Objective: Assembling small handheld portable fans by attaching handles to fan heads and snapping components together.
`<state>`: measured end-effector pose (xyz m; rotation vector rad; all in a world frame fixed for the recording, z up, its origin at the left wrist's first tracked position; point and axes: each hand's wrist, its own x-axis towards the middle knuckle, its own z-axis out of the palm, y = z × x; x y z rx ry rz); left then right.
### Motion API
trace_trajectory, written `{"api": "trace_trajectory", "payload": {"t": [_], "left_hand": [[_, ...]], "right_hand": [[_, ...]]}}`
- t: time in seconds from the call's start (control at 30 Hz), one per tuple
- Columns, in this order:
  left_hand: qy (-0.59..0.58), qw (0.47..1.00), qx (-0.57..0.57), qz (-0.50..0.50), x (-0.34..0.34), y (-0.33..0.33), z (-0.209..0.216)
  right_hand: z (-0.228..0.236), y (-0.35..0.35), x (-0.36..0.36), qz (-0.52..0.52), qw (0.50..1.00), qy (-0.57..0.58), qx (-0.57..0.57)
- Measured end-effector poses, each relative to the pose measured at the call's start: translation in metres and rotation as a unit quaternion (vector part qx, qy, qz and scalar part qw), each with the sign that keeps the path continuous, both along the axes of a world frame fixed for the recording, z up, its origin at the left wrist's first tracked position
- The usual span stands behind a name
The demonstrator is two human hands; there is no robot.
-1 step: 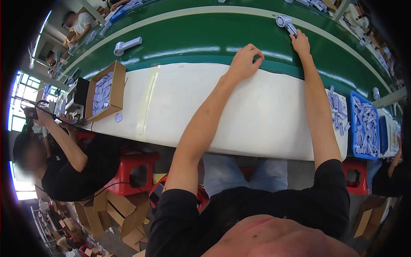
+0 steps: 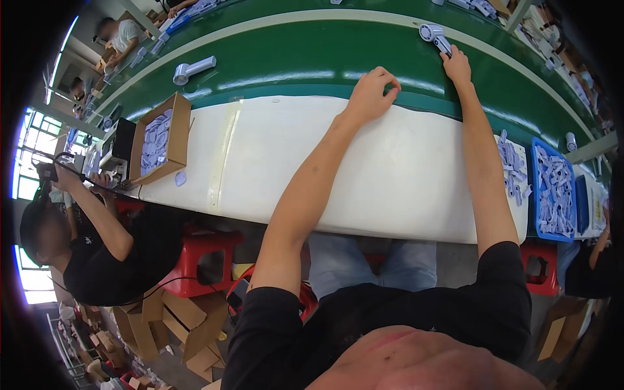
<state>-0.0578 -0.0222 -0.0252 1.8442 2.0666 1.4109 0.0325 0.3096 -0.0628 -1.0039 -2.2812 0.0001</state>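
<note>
At the far right of the green surface, my right hand [image 2: 457,65] is closed on the handle of a pale lavender handheld fan [image 2: 431,32]. The fan's round head points away to the left, and its handle shows a dark part near my fingers. My left hand [image 2: 372,95] is over the near edge of the green surface, where the white table top [image 2: 279,156] begins. Its fingers are loosely bent, with a gap between thumb and forefinger, and nothing shows in them. A second handheld fan [image 2: 194,69] lies on the green surface to the left, apart from both hands.
A cardboard box [image 2: 177,133] of lavender parts stands at the left, with one loose part [image 2: 180,178] beside it. On the right are a pile of parts [image 2: 513,166] and a full blue basket [image 2: 554,192]. A co-worker [image 2: 97,247] sits at the left near red stools [image 2: 207,260].
</note>
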Motion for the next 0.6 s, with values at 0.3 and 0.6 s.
{"api": "trace_trajectory", "payload": {"t": [0.3,0.6], "left_hand": [[-0.034,0.999,-0.036,-0.003,0.004,-0.004,0.005],[-0.045,0.998,-0.039,-0.016,0.002,-0.005,0.003]], "right_hand": [[-0.002,0.015,0.012,-0.009,1.0,0.0,0.001],[0.009,0.023,0.019,-0.037,0.996,-0.062,-0.052]]}}
